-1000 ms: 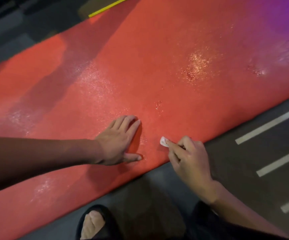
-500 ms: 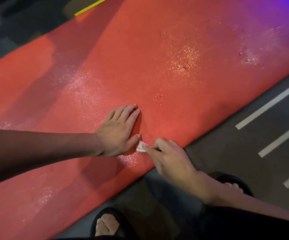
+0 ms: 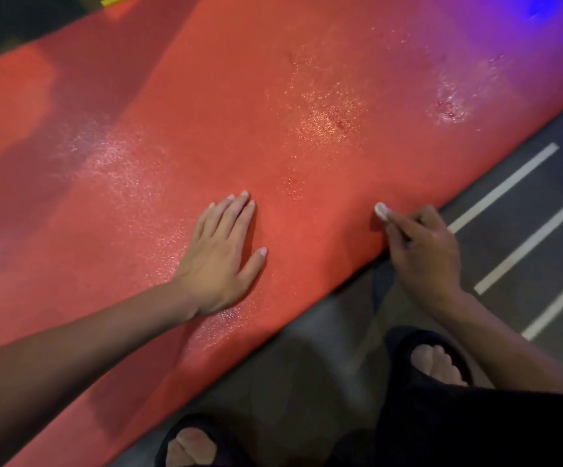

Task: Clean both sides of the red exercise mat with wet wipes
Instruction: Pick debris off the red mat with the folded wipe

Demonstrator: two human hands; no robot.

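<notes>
Step in hand: wiping the upper face of the red exercise mat (image 3: 307,96) with a wet wipe (image 3: 380,210), close to the mat's near edge; by my reading this is side 1 of 2, and nothing here shows the underside.
Right hand: the right hand (image 3: 425,251) has its fingers curled, pinching the small white wad so that only a bit pokes out past the fingertips, and that bit touches the mat.
Left hand: the left hand (image 3: 221,251) lies flat on the mat, fingers straight and close together, thumb spread toward the right hand; it holds nothing and looks to be pinning the mat down.
Where the mat is: under both hands, running away ahead of the fingertips and off to either side; its near edge passes just under the right hand's knuckles, with dark floor (image 3: 307,382) toward the wrist.
Next move: probably carry the wipe over the dull patch between the 2 hands, then on along the edge (the wad is tiny, so many short strokes, or a fresh wipe); the left palm should hold firm so the mat does not creep.
Material: the mat looks like pebbled foam, thin and flexible; damp stretches glitter ahead of the left fingertips and well beyond the wipe.
Shapes: a long flat strip with a straight edge.
Nearby: white floor stripes (image 3: 502,187) beyond the right hand; 2 dark open-toed slippers (image 3: 404,345) behind the wrists.
</notes>
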